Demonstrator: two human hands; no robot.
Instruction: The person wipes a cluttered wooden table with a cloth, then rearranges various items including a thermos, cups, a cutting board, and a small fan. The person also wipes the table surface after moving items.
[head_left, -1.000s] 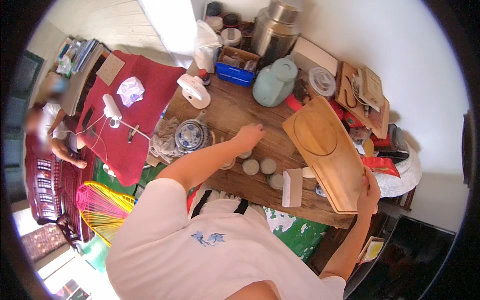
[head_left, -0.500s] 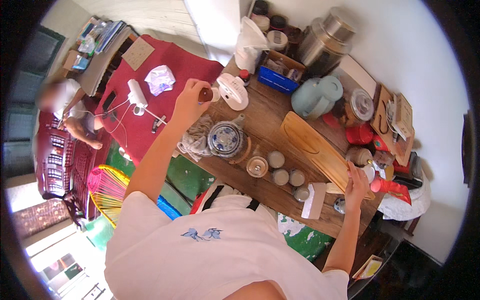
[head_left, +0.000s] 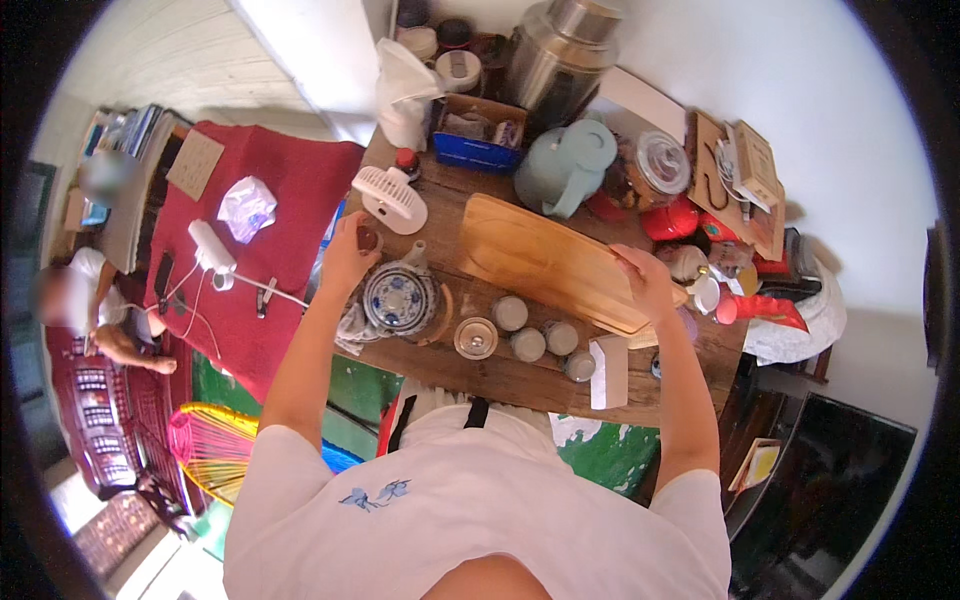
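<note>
My left hand (head_left: 349, 258) is closed round a small reddish-brown round object (head_left: 369, 240), partly hidden by the fingers, between the white fan (head_left: 393, 197) and the blue-and-white teapot (head_left: 398, 298). With my right hand (head_left: 645, 282) I grip the far right edge of a long wooden tray (head_left: 535, 255), which lies across the middle of the table. Just in front of the tray stand several small grey cups (head_left: 528, 344) and a glass lid with a knob (head_left: 475, 338). A white folded card (head_left: 608, 372) sits beside the cups, and a crumpled cloth (head_left: 352, 328) is next to the teapot.
A blue box (head_left: 478, 140), a pale green jug (head_left: 566, 166) and a steel flask (head_left: 563, 65) line the back of the wooden table. Jars and red packets (head_left: 770, 310) crowd its right end. A person (head_left: 95, 285) sits left beyond the red-covered table (head_left: 290, 165).
The wooden tray has turned to show more of its inner face and shifted, with my right hand on it. My left hand has come down beside the teapot, still holding the brown object.
</note>
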